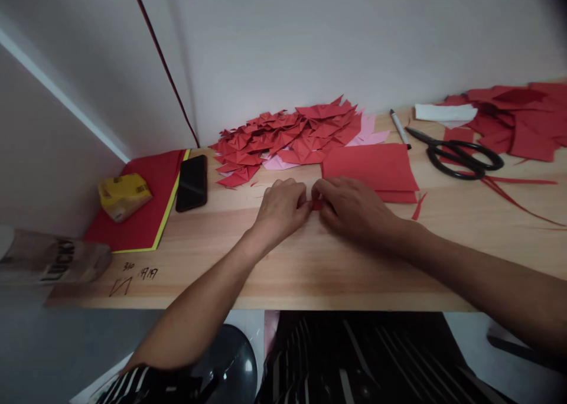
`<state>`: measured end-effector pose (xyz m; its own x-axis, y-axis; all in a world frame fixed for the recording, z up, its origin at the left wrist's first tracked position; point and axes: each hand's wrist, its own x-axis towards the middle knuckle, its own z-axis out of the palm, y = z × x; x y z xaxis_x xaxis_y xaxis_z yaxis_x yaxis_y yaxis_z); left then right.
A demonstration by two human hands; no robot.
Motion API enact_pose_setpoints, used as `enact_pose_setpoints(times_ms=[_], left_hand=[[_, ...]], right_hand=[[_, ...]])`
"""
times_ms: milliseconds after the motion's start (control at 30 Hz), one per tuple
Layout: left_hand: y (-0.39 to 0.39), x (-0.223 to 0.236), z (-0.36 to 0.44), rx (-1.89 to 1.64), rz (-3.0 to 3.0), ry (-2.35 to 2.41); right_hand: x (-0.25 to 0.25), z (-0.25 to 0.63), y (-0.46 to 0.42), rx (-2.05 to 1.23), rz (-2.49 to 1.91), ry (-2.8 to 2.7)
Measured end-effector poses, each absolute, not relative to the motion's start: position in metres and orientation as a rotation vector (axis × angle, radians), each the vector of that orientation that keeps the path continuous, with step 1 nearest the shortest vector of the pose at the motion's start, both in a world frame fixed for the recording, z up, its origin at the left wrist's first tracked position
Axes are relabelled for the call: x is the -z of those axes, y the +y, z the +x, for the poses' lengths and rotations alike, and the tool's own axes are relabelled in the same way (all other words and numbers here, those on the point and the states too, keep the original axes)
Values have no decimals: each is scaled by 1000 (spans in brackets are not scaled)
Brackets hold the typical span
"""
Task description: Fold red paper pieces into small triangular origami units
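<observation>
Both my hands meet at the middle of the wooden table, fingers curled down. Between them shows a small piece of red paper (pixel 316 204), mostly covered by my fingers. My left hand (pixel 283 204) pinches its left side, thumb and fingers together. On its other side, my right hand (pixel 345 206) is closed with bent fingers over the paper. Just behind my right hand lies a stack of red paper sheets (pixel 370 163). A pile of folded red paper pieces (pixel 287 135) rests against the wall, with some pink paper (pixel 372 131) under its right end.
Black-handled scissors (pixel 460 154), a marker (pixel 400 130), a white strip (pixel 445 112) and red paper pieces (pixel 531 120) lie at the right. At the left are a phone (pixel 192 183), red sheets (pixel 163 173), a yellow packet (pixel 124 196) and a clear bottle (pixel 57 256) at the table's end.
</observation>
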<state>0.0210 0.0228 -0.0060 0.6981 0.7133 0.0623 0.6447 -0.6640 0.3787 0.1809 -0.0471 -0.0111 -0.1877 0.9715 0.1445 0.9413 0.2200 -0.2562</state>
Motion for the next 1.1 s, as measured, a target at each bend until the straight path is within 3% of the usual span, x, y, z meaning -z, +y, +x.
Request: enact_pose_setpoints(times_ms=[1100], left_hand=[[27,4,19,-288,2553,1004]], right_hand=[[13,184,-48,-239,-1747,-2179]])
